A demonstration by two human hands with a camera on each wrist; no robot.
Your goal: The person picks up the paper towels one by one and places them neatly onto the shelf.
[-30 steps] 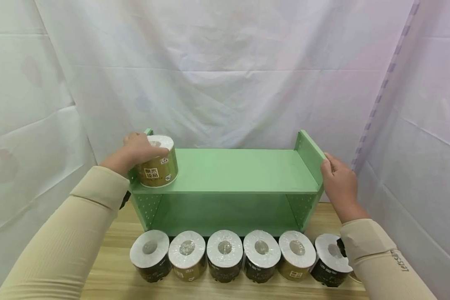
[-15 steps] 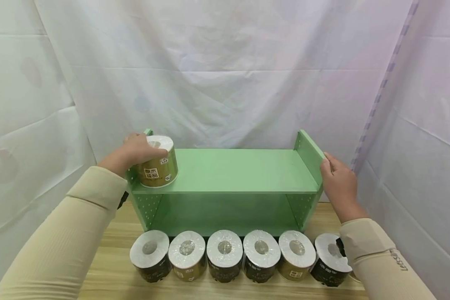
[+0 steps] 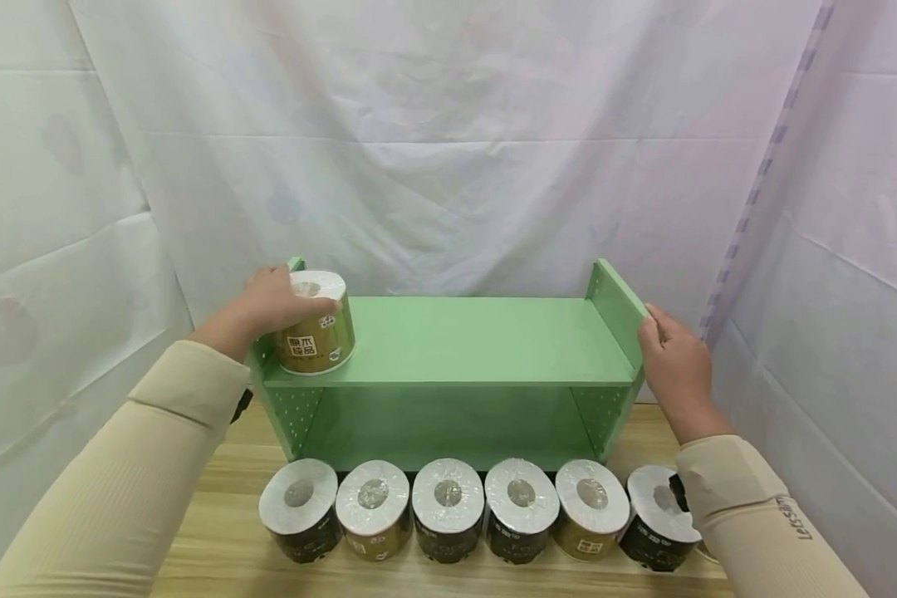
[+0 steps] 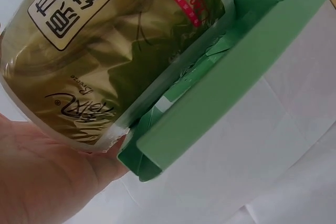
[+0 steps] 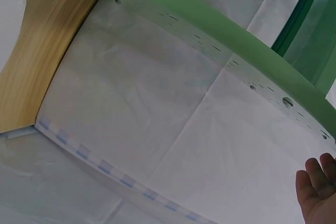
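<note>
A gold-wrapped toilet roll (image 3: pixel 316 345) stands upright at the left end of the green shelf's (image 3: pixel 471 336) upper board. My left hand (image 3: pixel 265 303) grips it near its top, thumb across the front and the other fingers at the back left. In the left wrist view the roll's printed side (image 4: pixel 121 51) sits close against the green side panel (image 4: pixel 220 93), and my palm is at its top end. On the opposite side, my right hand (image 3: pixel 678 357) pinches the edge of the right side panel (image 3: pixel 619 311). Fingertips of that hand show at the corner of the right wrist view.
Several toilet rolls, black-wrapped (image 3: pixel 448 507) and gold-wrapped (image 3: pixel 590 515), line up on the wooden table (image 3: pixel 227 498) before the shelf. Another is mostly hidden by the right sleeve (image 3: pixel 747 498). A white cloth (image 3: pixel 448 149) hangs behind and at both sides.
The left forearm has shifted slightly left, while the hand stays at the gold roll. The roll, shelf and right hand look nearly unmoved.
</note>
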